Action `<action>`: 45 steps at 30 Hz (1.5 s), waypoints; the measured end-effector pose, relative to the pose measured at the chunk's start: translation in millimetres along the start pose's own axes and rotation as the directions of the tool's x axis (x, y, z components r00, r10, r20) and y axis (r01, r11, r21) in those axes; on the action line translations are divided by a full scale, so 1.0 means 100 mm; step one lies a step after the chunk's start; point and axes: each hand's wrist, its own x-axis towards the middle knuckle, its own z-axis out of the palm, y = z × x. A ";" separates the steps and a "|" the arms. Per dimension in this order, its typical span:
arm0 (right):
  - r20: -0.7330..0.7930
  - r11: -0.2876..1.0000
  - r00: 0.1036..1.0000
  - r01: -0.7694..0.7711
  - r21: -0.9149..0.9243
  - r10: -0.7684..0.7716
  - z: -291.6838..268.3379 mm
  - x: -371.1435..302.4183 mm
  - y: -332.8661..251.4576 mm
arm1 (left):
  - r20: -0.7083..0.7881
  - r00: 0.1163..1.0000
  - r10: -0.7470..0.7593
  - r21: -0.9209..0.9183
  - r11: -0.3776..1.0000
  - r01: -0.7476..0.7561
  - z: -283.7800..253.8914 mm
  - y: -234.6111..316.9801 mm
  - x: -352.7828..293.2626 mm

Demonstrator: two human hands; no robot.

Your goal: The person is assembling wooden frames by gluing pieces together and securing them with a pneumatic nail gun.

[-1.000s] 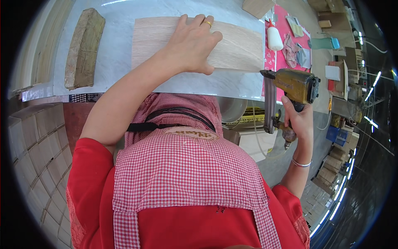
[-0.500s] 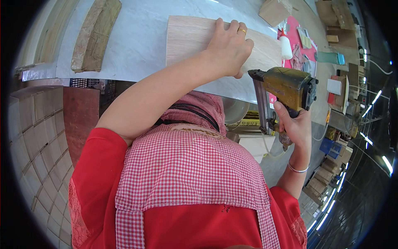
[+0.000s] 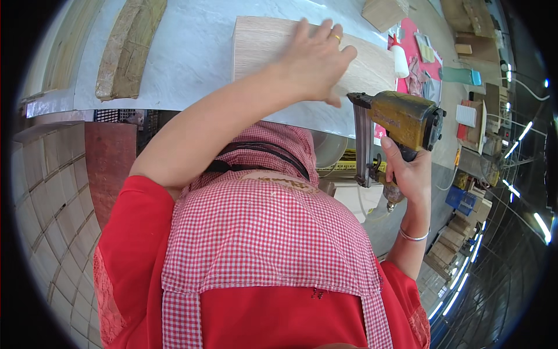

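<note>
On a table (image 3: 186, 52), the spread left hand (image 3: 317, 65) maybe steadies wood (image 3: 256, 43); the right hand (image 3: 411, 173) grips a nail gun (image 3: 401, 118).

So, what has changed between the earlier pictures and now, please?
The pale wooden panel has shifted right, toward the white bottle, and the left hand moved with it; that hand is now blurred, so contact is unclear. The nail gun went from the panel's near right corner to further left along the near edge. The right hand still grips it.
</note>
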 end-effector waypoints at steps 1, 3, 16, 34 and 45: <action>0.003 1.000 1.000 0.003 -0.002 -0.003 0.00 0.00 -0.02 | -0.063 0.998 0.015 -0.022 1.000 -0.017 -0.03 -0.08 -0.08; -0.051 1.000 0.998 0.021 0.009 -0.021 0.00 -0.03 -0.03 | -0.003 0.999 0.046 -0.017 0.999 -0.046 -0.44 -0.31 -0.28; 0.119 0.963 0.961 0.260 -0.069 -0.251 0.42 -0.15 -0.28 | -0.158 0.987 -0.036 -0.332 0.943 -0.019 -0.08 -0.97 -0.86; 0.163 0.981 0.971 0.187 -0.055 -0.176 0.70 -0.15 -0.54 | -0.247 0.967 -0.062 -0.347 0.937 -0.029 0.02 -0.94 -0.86; 0.134 0.998 0.990 0.056 -0.019 -0.053 0.79 -0.24 -0.62 | -0.219 0.961 -0.169 -0.472 0.880 0.047 0.21 -0.99 -1.05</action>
